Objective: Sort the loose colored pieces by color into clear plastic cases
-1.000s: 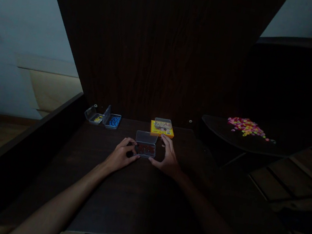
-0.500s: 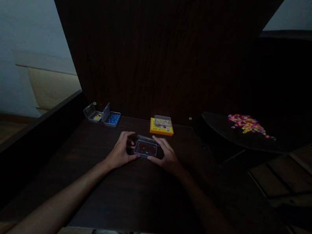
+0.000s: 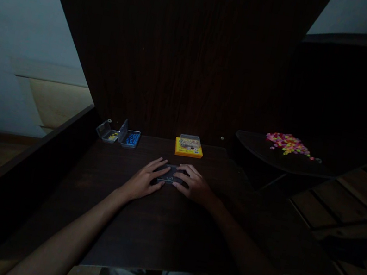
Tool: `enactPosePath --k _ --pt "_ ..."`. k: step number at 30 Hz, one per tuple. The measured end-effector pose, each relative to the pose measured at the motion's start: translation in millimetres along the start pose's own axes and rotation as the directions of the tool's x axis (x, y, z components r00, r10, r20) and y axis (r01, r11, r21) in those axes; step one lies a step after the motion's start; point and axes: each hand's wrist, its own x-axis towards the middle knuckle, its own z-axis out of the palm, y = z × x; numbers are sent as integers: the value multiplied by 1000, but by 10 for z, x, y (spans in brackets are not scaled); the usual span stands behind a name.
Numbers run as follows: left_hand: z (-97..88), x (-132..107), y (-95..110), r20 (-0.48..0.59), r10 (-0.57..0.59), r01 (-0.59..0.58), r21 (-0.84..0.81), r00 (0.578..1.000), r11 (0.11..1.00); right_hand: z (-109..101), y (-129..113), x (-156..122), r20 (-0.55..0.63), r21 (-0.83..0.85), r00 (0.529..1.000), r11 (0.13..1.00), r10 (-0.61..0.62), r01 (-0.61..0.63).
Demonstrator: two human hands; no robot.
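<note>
A small clear plastic case (image 3: 171, 173) with dark red pieces inside lies closed on the dark wooden table (image 3: 141, 224). My left hand (image 3: 144, 179) rests on its left end, fingers stretched over the lid. My right hand (image 3: 194, 185) lies on its right end, fingers also flat across the top. Both hands press down on the case, which is mostly covered by them.
Behind the hands sits a yellow box (image 3: 188, 147) with a clear case on top. At the far left is an open clear case (image 3: 118, 135) with blue and yellow pieces. A heap of pink and yellow pieces (image 3: 288, 144) lies on a dark side surface at right.
The case's lid stood open a second ago, was half folded down, and is now shut. Both hands have moved from the case's sides onto its top.
</note>
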Motion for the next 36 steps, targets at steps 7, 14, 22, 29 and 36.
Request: enactPosePath --k 7,14,22,29,36 --pt "19 -2 5 63 67 -71 65 996 995 11 6 -5 41 -95 999 995 -26 30" --pt "52 -1 12 21 115 -117 95 993 989 115 56 10 90 -86 996 996 -24 32" --pt "98 -26 -19 16 143 -144 126 990 982 142 20 17 107 -107 994 994 2 10" --pt "120 -50 -35 -6 154 -152 128 988 980 152 33 14 125 -126 992 992 -14 30" --pt "150 -71 -66 -1 178 -175 175 984 969 177 59 10 122 -153 992 987 -35 54"
